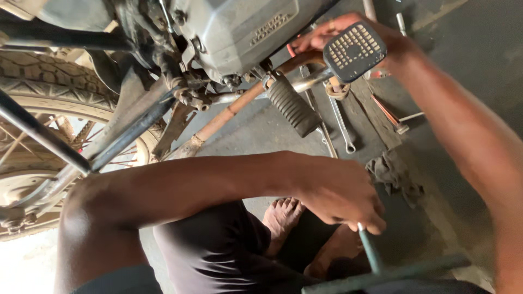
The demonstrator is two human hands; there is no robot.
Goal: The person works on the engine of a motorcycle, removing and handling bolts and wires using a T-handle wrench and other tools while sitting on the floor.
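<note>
While the person is crouching beside a motorcycle on the floor, these lines are setting out what is showing:
Hands: two are showing, the left hand [340, 193] low in the middle and the right hand [348, 35] up by the engine.
Left hand fingers: they are curling shut around the top of a green T-handle tool [376, 261], pinching its shaft.
Green T-handle tool: one; its shaft is running nearly upright, leaning a little toward the bottom right, and its crossbar is lying along the bottom edge, rising to the right.
Right hand fingers: they are wrapping behind the brake pedal [354, 50]; how tightly they are closing I cannot tell.
Brake pedal: one square ribbed pad, facing the camera, its long arm stretching down-left under the engine case [234, 32].
Footpeg: one black ribbed footpeg [293, 106], pointing down-right.
Spanners: at least two are lying on the floor [463, 65], their long axes running top to bottom; one spanner [341, 125] is showing clearly.
Rag: one grey rag [392, 174] is lying just right of the left hand.
Wheel: one spoked wheel [49, 92] is filling the left edge.
</note>
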